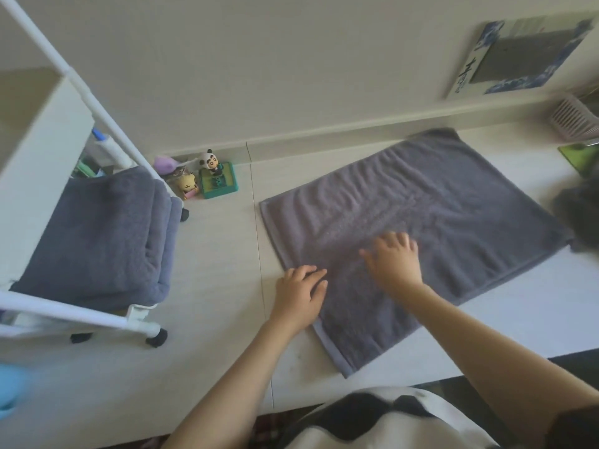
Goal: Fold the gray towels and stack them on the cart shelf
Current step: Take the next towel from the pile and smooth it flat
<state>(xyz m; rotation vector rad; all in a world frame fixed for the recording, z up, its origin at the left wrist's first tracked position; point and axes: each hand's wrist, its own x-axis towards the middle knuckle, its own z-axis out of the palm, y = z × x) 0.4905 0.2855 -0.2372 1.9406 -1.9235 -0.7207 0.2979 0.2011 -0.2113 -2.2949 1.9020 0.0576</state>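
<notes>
A: Lying flat on the pale wooden tabletop point(220, 286), the gray terry towel point(437, 215) is spread open, one corner near the front edge.

B: Hand status?

A: Left hand point(299, 294): fingers straight, pressing the towel's left edge, grasping nothing. Right hand point(393, 262): fingers spread, palm down on the towel's middle, grasping nothing.

B: Cart?

A: The white wheeled cart point(42, 157) stands at left on the tabletop. Its shelf carries a stack of folded gray towels point(97, 241).

B: Other items?

A: A panda figurine on a green base point(215, 176) sits by the wall; a pink slatted basket point(575, 119) at far right.
</notes>
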